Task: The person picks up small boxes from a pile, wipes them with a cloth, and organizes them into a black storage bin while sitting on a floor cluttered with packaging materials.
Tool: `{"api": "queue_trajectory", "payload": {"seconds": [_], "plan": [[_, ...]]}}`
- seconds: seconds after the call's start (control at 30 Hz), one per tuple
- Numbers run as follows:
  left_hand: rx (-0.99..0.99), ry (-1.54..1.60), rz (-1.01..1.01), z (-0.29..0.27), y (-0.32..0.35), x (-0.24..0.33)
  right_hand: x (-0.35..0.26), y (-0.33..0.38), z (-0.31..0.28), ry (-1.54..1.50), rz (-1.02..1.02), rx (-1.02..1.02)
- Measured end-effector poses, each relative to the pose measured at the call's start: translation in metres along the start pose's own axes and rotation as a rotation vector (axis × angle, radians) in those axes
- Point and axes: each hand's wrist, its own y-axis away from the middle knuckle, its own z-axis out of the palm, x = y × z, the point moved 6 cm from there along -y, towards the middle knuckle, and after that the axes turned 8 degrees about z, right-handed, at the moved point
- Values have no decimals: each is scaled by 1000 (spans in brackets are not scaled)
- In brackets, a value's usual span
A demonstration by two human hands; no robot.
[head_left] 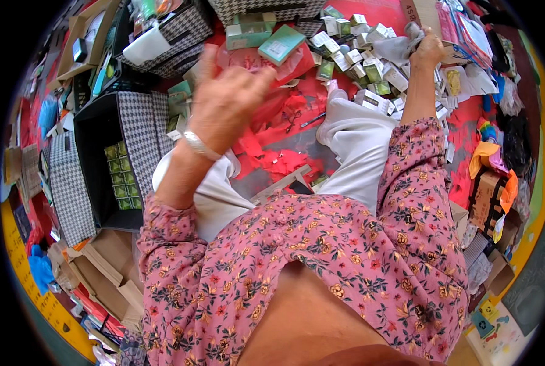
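Head view, looking down on a person seated on the floor in a pink floral blouse and white trousers. Landmark: the heap of small white-and-green boxes (370,67) on the red floor covering (272,161), ahead of the knees. Right hand (428,52) — arm stretched out to the far right edge of the heap, fingers closed on a pale grey crumpled wrapper or bag (400,46) that lies against the boxes. Left hand (227,100) — raised in the air to the left of the heap, blurred, fingers loosely spread and half-curled, holding nothing that can be made out; a silver bracelet (200,146) sits at the wrist. Two teal flat boxes (266,36) lie just left of the heap. Further left of the heap stands a houndstooth-patterned storage box (141,137), open, with rows of small green packets (121,177) in its bottom. Brown cardboard cartons (489,198) sit to the right of the heap, well apart from it.
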Motion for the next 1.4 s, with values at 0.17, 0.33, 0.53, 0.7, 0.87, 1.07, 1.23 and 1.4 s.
{"api": "queue_trajectory", "payload": {"seconds": [0.17,0.33,0.53,0.7,0.87,1.07,1.23,1.4], "plan": [[-437,200,149,103,-10,40,28,-4,-13,1032,-149,-271],[-797,205,47,161,15,24,155,14,-3,1405,-112,-796],[-707,195,38,158,3,32,258,69,17,1694,-37,-1116],[-868,241,52,150,-12,43,300,73,17,1662,-62,-1144],[-777,268,84,151,-17,51,316,66,10,1754,-168,-1034],[-878,288,61,154,-26,53,295,103,0,1732,-894,-919],[-802,342,50,153,-18,52,300,95,-3,1882,-568,-928],[-638,300,98,148,-18,47,241,62,-7,1533,7,-704]]}}
